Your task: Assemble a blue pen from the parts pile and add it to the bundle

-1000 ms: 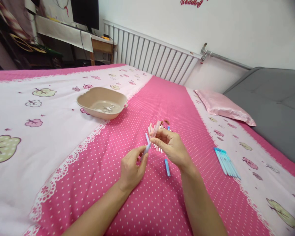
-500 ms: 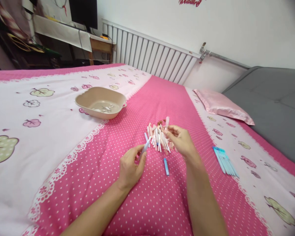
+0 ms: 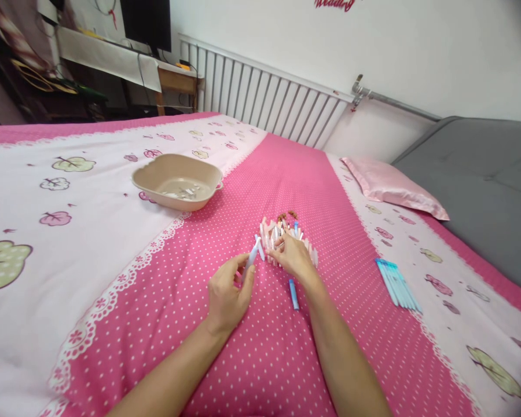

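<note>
My left hand (image 3: pixel 229 292) is closed around a pale blue-lavender pen barrel (image 3: pixel 250 258) with a narrow white tip pointing up and away. Over a pile of pink and white pen parts (image 3: pixel 267 230), my right hand (image 3: pixel 294 255) reaches down with bent, closed fingers. What those fingertips pinch, if anything, I cannot make out. Another pale blue piece (image 3: pixel 259 248) lies at the pile's left edge, between the hands. Nearer to me, a short blue tube (image 3: pixel 293 294) rests on the dotted cover. Small brown pieces (image 3: pixel 292 214) lie just behind the pile.
A beige basin (image 3: pixel 178 202) holding small white and clear pieces stands at the left on the bed. To the right lies a row of light blue pens (image 3: pixel 397 285). A pink pillow (image 3: pixel 393 188) leans near the grey headboard (image 3: pixel 473 168). White railings (image 3: pixel 264 92) run behind the bed.
My right hand has moved left and down onto the pile; the pink piece it held up no longer shows in it. My left hand has shifted slightly left with the pen barrel.
</note>
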{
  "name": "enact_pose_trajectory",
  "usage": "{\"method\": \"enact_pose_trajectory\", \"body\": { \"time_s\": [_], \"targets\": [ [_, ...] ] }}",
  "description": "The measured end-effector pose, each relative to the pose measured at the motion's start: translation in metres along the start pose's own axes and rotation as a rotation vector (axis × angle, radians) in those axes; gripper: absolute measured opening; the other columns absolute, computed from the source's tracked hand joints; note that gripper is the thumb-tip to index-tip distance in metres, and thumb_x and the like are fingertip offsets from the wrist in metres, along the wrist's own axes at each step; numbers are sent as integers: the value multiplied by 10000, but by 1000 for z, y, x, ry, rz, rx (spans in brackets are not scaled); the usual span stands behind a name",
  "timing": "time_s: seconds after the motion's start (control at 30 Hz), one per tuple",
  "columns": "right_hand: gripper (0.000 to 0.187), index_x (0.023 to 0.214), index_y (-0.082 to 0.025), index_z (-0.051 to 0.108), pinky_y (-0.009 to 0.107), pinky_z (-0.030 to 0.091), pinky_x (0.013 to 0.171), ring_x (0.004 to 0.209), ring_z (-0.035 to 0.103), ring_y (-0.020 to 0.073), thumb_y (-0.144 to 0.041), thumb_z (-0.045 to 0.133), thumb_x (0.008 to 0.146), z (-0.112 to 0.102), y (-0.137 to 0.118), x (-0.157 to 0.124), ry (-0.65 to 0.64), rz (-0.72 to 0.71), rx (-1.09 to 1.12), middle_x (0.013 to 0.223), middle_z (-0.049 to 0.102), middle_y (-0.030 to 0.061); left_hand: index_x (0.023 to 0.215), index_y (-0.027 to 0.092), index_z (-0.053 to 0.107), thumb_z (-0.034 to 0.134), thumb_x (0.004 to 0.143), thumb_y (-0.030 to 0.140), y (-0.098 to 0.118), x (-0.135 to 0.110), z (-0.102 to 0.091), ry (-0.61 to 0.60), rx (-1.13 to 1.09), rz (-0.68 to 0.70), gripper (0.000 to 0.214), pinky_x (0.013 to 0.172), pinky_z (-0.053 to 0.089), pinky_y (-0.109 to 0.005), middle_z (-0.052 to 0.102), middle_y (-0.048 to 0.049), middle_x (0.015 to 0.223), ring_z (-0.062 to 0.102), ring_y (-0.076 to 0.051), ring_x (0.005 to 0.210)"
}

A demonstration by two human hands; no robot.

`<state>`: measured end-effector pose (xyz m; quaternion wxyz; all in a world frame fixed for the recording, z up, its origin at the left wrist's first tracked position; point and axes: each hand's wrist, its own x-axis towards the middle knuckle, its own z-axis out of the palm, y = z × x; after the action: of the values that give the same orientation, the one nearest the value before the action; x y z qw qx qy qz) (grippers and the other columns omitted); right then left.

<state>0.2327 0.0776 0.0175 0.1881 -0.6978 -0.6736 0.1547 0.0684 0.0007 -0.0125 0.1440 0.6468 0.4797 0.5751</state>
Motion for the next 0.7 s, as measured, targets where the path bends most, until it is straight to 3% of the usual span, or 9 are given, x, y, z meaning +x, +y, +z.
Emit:
{"method": "enact_pose_trajectory", "body": {
  "time_s": [0.17, 0.3, 0.5, 0.7],
  "targets": [
    [143, 878, -194, 650, 243, 425, 645, 747, 650, 168, -282, 574, 795, -26, 25, 6, 109, 85, -44, 801, 704, 38, 1004, 155, 617, 534, 860, 231, 0, 0, 1, 11, 4, -2, 183, 593, 489, -251, 676, -37, 797, 599, -126, 645],
    [254, 985, -166, 668, 312, 444, 705, 871, 652, 239, -196, 468, 831, -44, 53, 11, 244, 214, -124, 929, 705, 125, 1001, 153, 618, 533, 857, 231, 1, 0, 1, 11, 10, 4, 184, 589, 487, -248, 678, -36, 790, 596, -124, 634],
    [333, 1055, -163, 678, 345, 457, 767, 937, 647, 258, -147, 447, 815, -31, 73, 18, 246, 212, -170, 1005, 702, 145, 994, 155, 622, 533, 856, 234, 1, 1, 1, 13, 9, 5, 183, 587, 492, -250, 682, -37, 791, 595, -124, 632],
    [398, 1185, -162, 617, 332, 399, 941, 1086, 582, 217, -161, 401, 851, -17, 73, 26, 233, 7, -188, 1162, 655, 112, 1007, 142, 620, 536, 856, 227, 1, 0, 1, 10, 6, 6, 193, 584, 494, -251, 682, -46, 799, 592, -123, 631]
  ]
}}
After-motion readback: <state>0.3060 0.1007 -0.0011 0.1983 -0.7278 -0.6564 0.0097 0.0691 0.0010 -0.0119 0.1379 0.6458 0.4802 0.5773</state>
